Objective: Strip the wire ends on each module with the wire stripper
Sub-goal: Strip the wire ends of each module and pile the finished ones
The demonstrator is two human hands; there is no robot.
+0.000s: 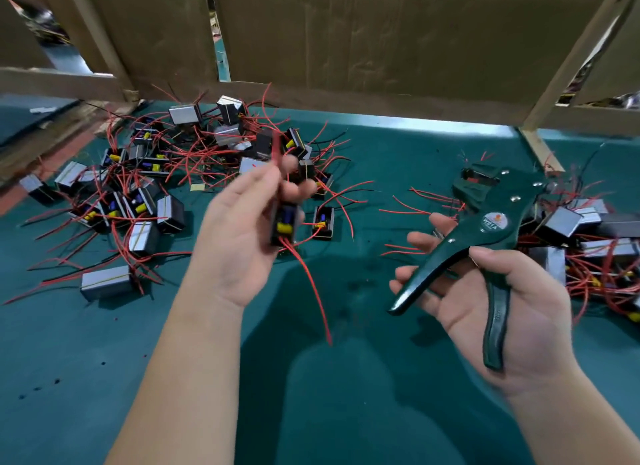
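My left hand (239, 232) holds a small black module (284, 224) with a yellow part, above the green table. One of its red wires runs up between my fingertips, blurred; another red wire (311, 284) hangs down and to the right. My right hand (498, 305) holds the dark green wire stripper (485, 232) by its handles, which are spread apart. My thumb lies over the upper handle. The stripper's jaws (479, 182) point up and left, apart from the module.
A heap of modules with red wires (166, 174) lies at the back left of the green mat (311, 395). A second heap (585, 243) lies at the right, behind the stripper. Cardboard walls (381, 42) and wooden slats close the back.
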